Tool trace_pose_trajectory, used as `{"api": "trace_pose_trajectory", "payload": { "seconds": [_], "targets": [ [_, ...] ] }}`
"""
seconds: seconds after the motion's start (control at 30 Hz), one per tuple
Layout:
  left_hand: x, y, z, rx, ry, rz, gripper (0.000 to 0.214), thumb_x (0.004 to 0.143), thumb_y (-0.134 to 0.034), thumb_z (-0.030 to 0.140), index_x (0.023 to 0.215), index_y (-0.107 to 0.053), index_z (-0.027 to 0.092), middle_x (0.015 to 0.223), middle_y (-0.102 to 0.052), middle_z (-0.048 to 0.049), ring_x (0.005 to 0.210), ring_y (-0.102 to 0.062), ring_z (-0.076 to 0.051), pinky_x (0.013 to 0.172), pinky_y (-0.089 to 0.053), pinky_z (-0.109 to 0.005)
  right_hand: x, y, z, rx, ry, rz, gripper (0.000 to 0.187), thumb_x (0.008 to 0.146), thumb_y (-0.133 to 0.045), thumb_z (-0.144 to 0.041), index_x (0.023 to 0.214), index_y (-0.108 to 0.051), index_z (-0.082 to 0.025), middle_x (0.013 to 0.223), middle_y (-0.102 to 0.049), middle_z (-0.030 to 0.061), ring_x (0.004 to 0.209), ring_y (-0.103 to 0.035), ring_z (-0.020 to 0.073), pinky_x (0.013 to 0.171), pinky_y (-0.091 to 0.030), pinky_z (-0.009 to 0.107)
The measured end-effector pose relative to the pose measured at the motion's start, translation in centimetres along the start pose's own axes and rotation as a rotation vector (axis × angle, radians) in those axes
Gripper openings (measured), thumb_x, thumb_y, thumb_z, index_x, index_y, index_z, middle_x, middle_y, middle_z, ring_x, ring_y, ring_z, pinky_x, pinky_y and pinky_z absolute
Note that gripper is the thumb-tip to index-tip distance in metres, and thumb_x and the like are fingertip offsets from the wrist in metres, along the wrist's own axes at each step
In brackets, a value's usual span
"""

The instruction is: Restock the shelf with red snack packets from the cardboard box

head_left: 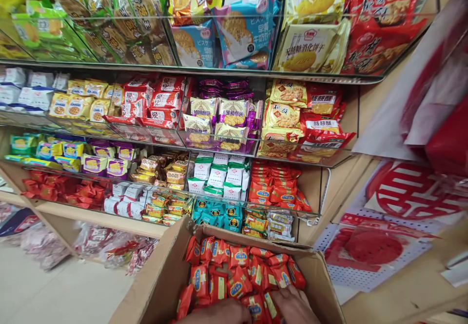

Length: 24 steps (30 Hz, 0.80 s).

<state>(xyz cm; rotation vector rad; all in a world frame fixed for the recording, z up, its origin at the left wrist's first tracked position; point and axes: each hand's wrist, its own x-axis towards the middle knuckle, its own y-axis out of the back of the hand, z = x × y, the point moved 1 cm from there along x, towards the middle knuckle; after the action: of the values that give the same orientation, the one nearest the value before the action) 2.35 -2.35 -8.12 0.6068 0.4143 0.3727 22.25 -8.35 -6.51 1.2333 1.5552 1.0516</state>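
An opened cardboard box (146, 290) in front of me holds many small red snack packets (239, 282) with blue and gold labels. Low in the box, my left hand (221, 313) lies across the packets; its fingers are bent down out of sight. To its right, my right hand (295, 306) has its fingers curled over the edge of a red packet, the tips hidden among the others. Similar red packets (278, 190) fill a shelf compartment just beyond the box.
Tiered shelves with clear front lips (226, 72) carry wrapped biscuits in several compartments. Teal packets (217, 214) sit close behind the box's far edge. Red decorations (376, 246) hang on a white pegboard (365, 280) at right. Bagged goods (117, 243) lie under the shelves, beside the tiled floor (69, 297).
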Motion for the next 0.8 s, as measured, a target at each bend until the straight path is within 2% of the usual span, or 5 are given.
{"api": "trace_pose_trajectory", "payload": {
  "seconds": [0.13, 0.3, 0.5, 0.67, 0.8],
  "targets": [
    [-1.1, 1.7, 2.1, -0.192, 0.100, 0.135, 0.027, 0.068, -0.058, 0.030, 0.095, -0.063, 0.025, 0.077, -0.061, -0.0009, 0.066, -0.055, -0.016, 0.060, -0.042, -0.025, -0.9, 2.8, -0.6, 0.067, -0.006, 0.053, 0.016, 0.068, -0.052, -0.024, 0.076, -0.066, -0.024, 0.079, -0.068, 0.0040, 0.081, -0.057, 0.0237, 0.073, -0.041, 0.033],
    [-0.6, 3.1, 5.1, -0.618, -0.073, 0.275, 0.081, 0.058, -0.072, 0.030, 0.129, -0.034, 0.024, 0.114, -0.054, -0.0075, 0.094, -0.053, -0.020, 0.078, -0.043, -0.029, -1.3, 4.7, -2.1, 0.596, -0.001, 0.277, 0.027, 0.076, -0.048, -0.024, 0.101, -0.058, -0.025, 0.102, -0.064, 0.0044, 0.095, -0.057, 0.0202, 0.083, -0.042, 0.031],
    [0.1, 4.9, 7.0, -1.060, 0.064, 0.385, 0.052, 0.061, -0.071, 0.043, 0.099, -0.045, 0.018, 0.078, -0.064, -0.0029, 0.055, -0.060, -0.013, 0.049, -0.043, -0.021, -0.7, 4.2, -4.3, 1.371, -0.121, 0.455, 0.042, 0.072, -0.060, -0.037, 0.109, -0.047, -0.022, 0.104, -0.062, 0.0072, 0.095, -0.059, 0.0204, 0.080, -0.047, 0.034],
    [-0.6, 5.7, 7.7, -1.219, 0.036, 0.363, 0.044, 0.066, -0.069, 0.037, 0.098, -0.044, 0.019, 0.077, -0.067, -0.0032, 0.062, -0.065, -0.015, 0.054, -0.048, -0.023, -0.7, 3.2, -4.9, 1.610, -0.296, 0.463, 0.030, 0.064, -0.068, -0.040, 0.083, -0.058, -0.018, 0.074, -0.066, 0.0032, 0.068, -0.061, 0.0184, 0.066, -0.050, 0.033],
    [-0.6, 5.5, 7.4, -1.151, 0.030, 0.395, 0.046, 0.063, -0.072, 0.036, 0.096, -0.047, 0.018, 0.076, -0.068, -0.0035, 0.059, -0.064, -0.016, 0.049, -0.045, -0.022, -0.8, 3.2, -5.1, 1.705, -0.281, 0.494, 0.038, 0.068, -0.063, -0.045, 0.095, -0.057, -0.020, 0.083, -0.066, 0.0041, 0.068, -0.061, 0.0193, 0.060, -0.050, 0.033]
  ]
}}
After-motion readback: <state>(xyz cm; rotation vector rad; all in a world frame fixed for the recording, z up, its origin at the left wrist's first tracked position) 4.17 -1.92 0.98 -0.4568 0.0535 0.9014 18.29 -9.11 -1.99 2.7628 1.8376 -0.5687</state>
